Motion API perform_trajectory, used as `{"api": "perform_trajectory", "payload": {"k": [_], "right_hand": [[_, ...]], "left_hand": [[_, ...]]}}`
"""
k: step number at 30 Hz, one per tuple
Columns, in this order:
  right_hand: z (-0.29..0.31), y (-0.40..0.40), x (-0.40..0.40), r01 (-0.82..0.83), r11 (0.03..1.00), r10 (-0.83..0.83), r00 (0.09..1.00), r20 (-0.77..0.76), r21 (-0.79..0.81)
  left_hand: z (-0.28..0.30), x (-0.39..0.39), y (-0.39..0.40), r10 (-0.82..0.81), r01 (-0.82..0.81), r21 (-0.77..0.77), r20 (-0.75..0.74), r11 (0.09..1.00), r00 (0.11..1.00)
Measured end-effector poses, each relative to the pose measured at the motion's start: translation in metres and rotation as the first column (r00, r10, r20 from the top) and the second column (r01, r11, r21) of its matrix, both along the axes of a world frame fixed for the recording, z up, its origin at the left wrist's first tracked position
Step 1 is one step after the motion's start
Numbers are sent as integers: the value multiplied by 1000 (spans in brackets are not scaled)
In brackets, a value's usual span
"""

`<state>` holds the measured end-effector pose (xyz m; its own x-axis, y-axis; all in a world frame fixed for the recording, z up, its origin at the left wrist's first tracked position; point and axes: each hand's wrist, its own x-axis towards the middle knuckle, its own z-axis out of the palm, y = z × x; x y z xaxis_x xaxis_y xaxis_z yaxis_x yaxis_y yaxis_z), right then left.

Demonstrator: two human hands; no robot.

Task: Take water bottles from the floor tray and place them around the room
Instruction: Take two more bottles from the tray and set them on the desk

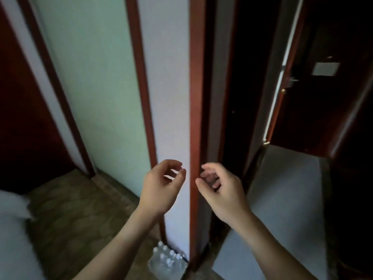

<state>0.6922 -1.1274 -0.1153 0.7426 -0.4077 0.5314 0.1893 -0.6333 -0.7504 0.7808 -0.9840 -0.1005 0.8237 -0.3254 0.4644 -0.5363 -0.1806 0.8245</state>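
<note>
Bottles (168, 259), a shrink-wrapped pack w/ white caps, sit at bottom centre of frame, on the carpet (76, 215) right against the base of the white wall corner (171, 118). Largest in view: that wall w/ its red-brown trim (196, 118), then a dark door (314, 93) upper right. My left hand (159, 188) and right hand (224, 193) hang mid-frame, both empty, fingers loosely curled and apart, nothing gripped. Step, I reckon: between trips, abt to fetch. Next move needs me to bend down and reach low for a bottle.

White pillar (169, 98) with red-brown trim (196, 98), patterned carpet (80, 215).
</note>
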Motion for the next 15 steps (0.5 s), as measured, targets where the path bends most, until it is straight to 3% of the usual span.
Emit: {"api": "perform_trajectory", "payload": {"k": [6,15], "right_hand": [[-10,56,118,-102,995,102,994,-47,-9],[-91,48,214,-112,988,136,957,-255,105]], "left_hand": [[-13,100,87,192,-191,35,-25,981,981],[-93,184,101,253,-229,146,-180,962,951]]}}
